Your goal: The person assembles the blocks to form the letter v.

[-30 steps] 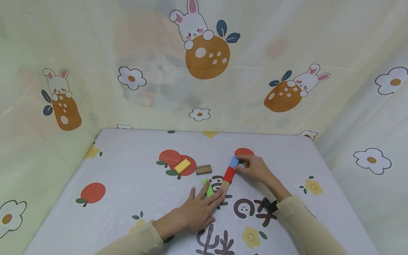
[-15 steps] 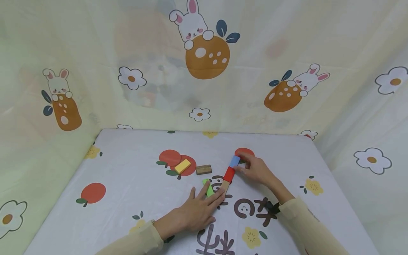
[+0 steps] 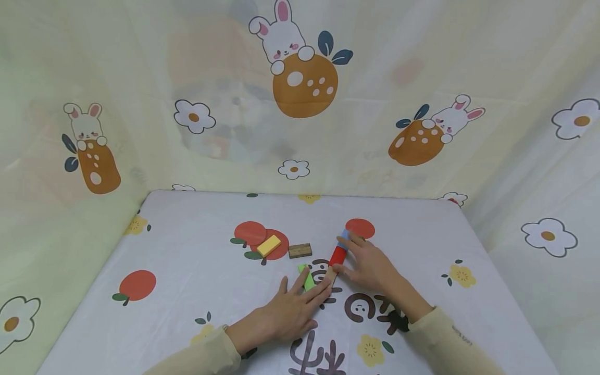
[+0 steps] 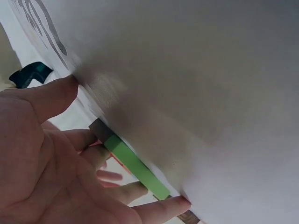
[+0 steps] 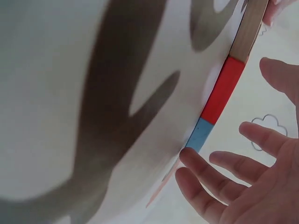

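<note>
A slanting row joins a blue block (image 3: 344, 236), a red block (image 3: 337, 255) and a light wooden block (image 3: 330, 274), end to end. My left hand (image 3: 289, 311) lies with spread fingers on the lower end of the row and on a green block (image 3: 307, 278). In the left wrist view the green block (image 4: 136, 167) meets a dark-looking block (image 4: 98, 129) at one end. My right hand (image 3: 372, 265) is along the row's right side, fingers extended, a fingertip at the blue block (image 5: 198, 135) in the right wrist view; its thumb is near the wooden block.
A yellow block (image 3: 269, 246) lies on the printed red fruit left of the row. Beside it is a dark brown wooden block (image 3: 300, 250). The patterned white cloth (image 3: 187, 250) covers the table, and a printed curtain (image 3: 225, 140) hangs behind it.
My right hand has shifted down along the row, its thumb from the red block toward the wooden one, its fingers spread wider. My left hand has stayed in place.
</note>
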Tool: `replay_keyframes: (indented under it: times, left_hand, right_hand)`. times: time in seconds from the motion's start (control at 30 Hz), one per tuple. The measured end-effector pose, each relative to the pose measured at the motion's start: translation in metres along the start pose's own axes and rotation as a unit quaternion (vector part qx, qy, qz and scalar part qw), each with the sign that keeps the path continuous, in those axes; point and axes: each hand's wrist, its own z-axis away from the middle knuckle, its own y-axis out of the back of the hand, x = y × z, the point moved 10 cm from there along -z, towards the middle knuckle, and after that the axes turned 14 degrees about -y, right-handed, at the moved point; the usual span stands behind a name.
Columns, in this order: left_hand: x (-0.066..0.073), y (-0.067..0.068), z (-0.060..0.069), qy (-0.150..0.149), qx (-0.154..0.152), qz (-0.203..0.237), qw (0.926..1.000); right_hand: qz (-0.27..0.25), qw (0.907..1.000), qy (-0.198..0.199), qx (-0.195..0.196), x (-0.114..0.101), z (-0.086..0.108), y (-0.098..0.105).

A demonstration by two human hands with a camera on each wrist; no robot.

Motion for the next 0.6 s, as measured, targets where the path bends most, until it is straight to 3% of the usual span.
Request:
replay_keyframes:
  times: [0.6]
  left_hand:
    - [-0.001, -0.003, -0.002, -0.001, -0.004, -0.006, 1.0000]
  right_hand:
    - [0.028, 0.9995, 0.017, 0.004, -0.012, 0.014, -0.005]
